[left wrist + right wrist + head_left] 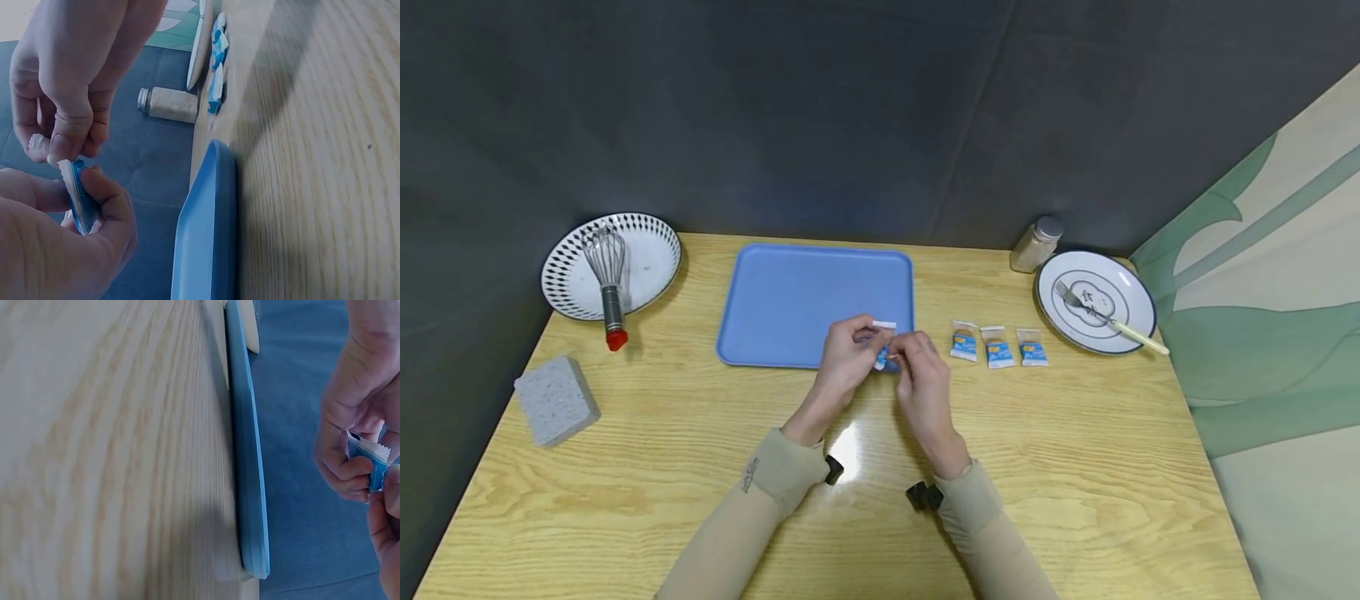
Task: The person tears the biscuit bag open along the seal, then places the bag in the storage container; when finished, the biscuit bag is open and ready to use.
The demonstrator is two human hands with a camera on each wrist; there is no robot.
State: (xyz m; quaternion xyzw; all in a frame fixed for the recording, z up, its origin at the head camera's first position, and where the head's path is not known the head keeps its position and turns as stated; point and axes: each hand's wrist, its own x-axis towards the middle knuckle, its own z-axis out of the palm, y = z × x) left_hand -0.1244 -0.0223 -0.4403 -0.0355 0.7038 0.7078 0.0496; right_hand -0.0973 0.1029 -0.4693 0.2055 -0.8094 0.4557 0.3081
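My left hand grips a small blue-and-white wrapped snack packet between thumb and fingers, above the near right part of a blue tray. At the packet's edge, my right hand pinches the wrapper with thumb and forefinger. In the left wrist view, a whitish bit sticks out from the right fingers; whether it is torn off cannot be told. The packet's contents are hidden. Right of the tray, three similar packets lie in a row on the table.
A patterned plate at the back left bears a whisk. Before it lies a grey sponge-like block. At the back right stand a shaker jar and a white plate with a fork. A dark cloth hangs behind the table.
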